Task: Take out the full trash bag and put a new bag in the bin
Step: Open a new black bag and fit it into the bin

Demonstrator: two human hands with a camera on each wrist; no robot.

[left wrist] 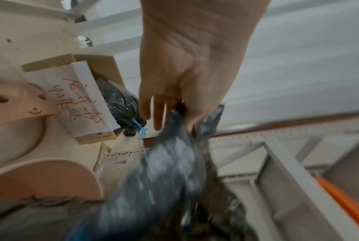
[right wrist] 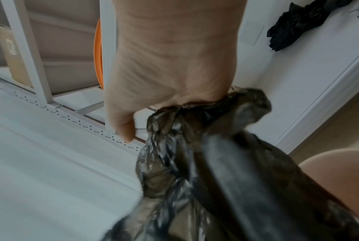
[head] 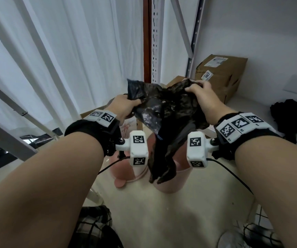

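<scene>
The new black bag [head: 163,111] hangs lengthwise below both sets of fingers, left hand [head: 124,106] and right hand [head: 200,94] each pinching its bunched mouth, its tail dangling over the pink bin [head: 172,185] directly beneath.

Both hands [head: 162,102] hold a black bag [head: 163,111] above the pink bin [head: 172,183]

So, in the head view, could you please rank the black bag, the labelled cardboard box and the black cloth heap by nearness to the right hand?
1. black bag: gripped by the right hand.
2. labelled cardboard box: just behind it.
3. black cloth heap: far right, on the floor.
</scene>
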